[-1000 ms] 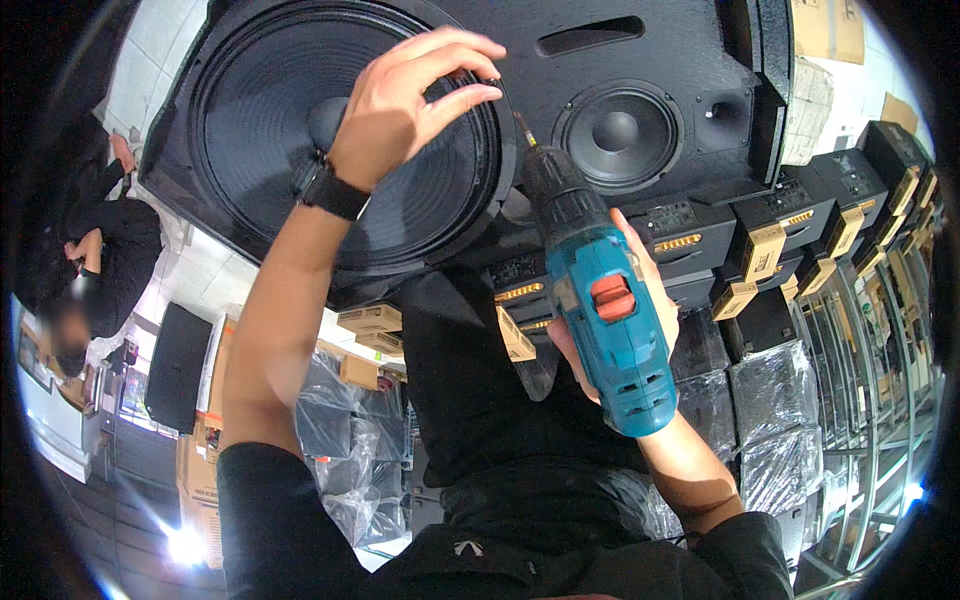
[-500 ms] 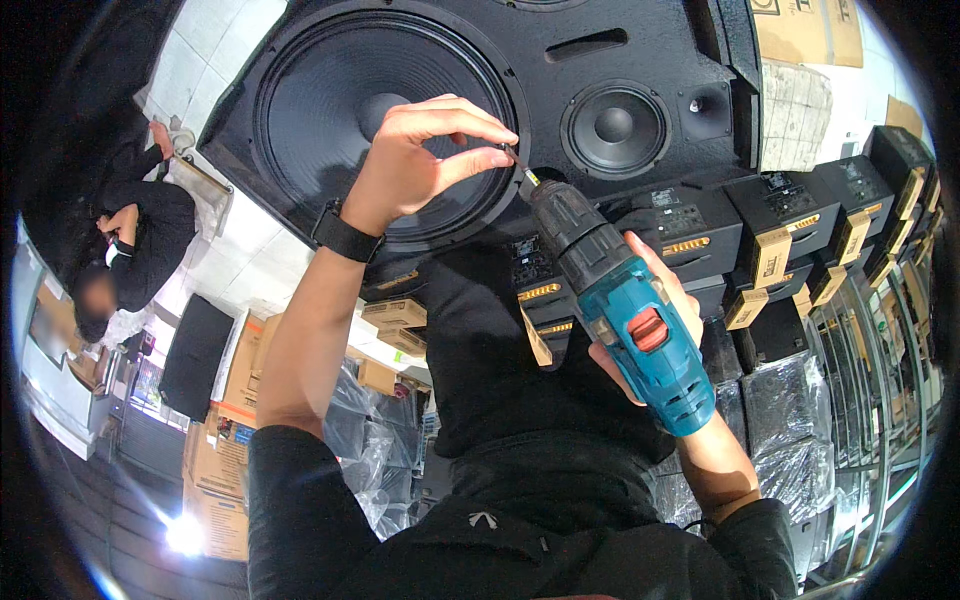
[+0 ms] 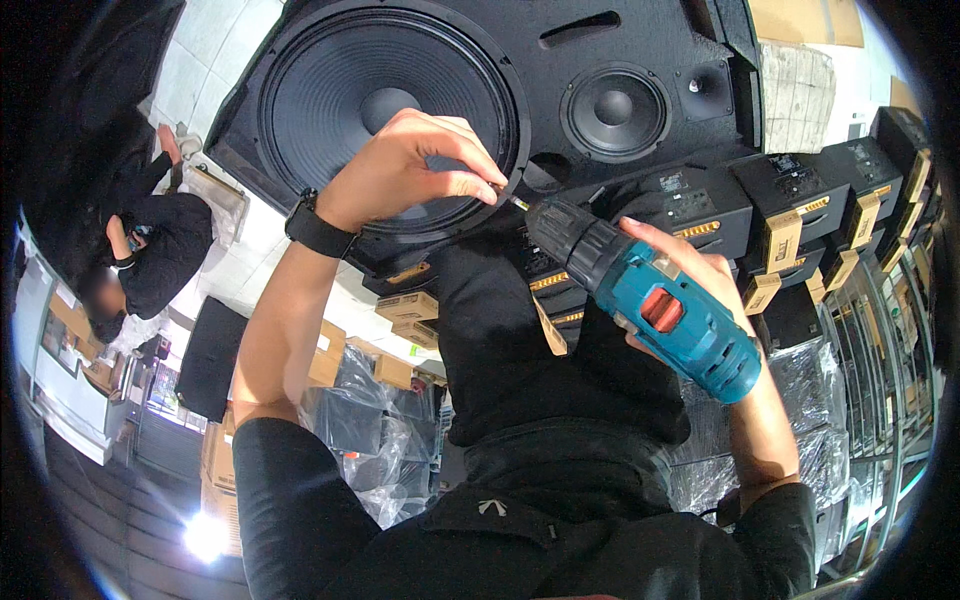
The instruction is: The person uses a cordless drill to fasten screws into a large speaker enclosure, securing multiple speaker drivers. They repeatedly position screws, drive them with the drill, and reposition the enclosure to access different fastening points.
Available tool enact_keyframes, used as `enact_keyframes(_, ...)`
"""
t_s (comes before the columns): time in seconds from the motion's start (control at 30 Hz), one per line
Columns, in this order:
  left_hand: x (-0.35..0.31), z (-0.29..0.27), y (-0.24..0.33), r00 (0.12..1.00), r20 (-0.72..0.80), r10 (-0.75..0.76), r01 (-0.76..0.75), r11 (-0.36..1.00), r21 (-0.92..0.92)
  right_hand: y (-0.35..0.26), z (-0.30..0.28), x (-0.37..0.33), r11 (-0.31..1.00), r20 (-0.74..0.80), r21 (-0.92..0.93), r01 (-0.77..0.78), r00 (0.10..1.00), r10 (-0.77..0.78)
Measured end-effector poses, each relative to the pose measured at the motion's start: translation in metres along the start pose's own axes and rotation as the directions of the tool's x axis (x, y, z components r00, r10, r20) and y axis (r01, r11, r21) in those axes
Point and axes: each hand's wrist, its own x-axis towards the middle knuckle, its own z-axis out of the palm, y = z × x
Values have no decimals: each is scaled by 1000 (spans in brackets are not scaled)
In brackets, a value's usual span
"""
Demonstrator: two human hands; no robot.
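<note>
My right hand (image 3: 690, 250) grips a teal and black cordless drill (image 3: 650, 300), its bit pointing up and left. Just off the bit's tip, my left hand (image 3: 410, 170) pinches a small dark screw (image 3: 499, 188) between thumb and forefinger. The screw is mostly hidden by the fingertips. Both sit over the lower right rim of a large black woofer (image 3: 350, 90), which is set in a black speaker cabinet (image 3: 535, 85). I cannot tell whether the screw touches the rim. A smaller round driver (image 3: 615, 112) is mounted to the right of the woofer.
Several black boxes (image 3: 795, 205) with cardboard pieces stand in rows at right, beside a metal rack (image 3: 880, 370). Plastic-wrapped units (image 3: 380, 430) and cartons (image 3: 410, 310) lie around my legs. Another person (image 3: 165, 240) in black sits at far left.
Both hands have moved down slightly, bringing the screw and bit toward the woofer's lower right rim. The drill has swung right and lies flatter. The view has shifted a little.
</note>
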Motion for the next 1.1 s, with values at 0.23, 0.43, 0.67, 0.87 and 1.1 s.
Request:
enact_keyframes(0.23, 15, 11, -19, 992, 82, 91, -110, 959, 262, 1, 6, -1, 998, -50, 40, -57, 997, 59)
enact_keyframes(0.43, 23, 26, -56, 953, -189, 236, -101, 839, 535, 11, 53, 15, 900, -243, 387, -201, 919, 309)
enact_keyframes(0.67, 31, 0, -91, 899, -378, 221, 72, 776, 626, 27, 72, 62, 941, -434, 337, -12, 885, 167)
enact_keyframes(0.87, 32, -17, -114, 713, -137, -688, 647, 721, -248, 35, 73, 83, 980, -468, 198, -25, 876, 117)
enact_keyframes(1.1, 62, -3, -84, 770, -499, -398, 541, 822, 179, 44, 79, 87, 996, -516, 84, 25, 856, 22)
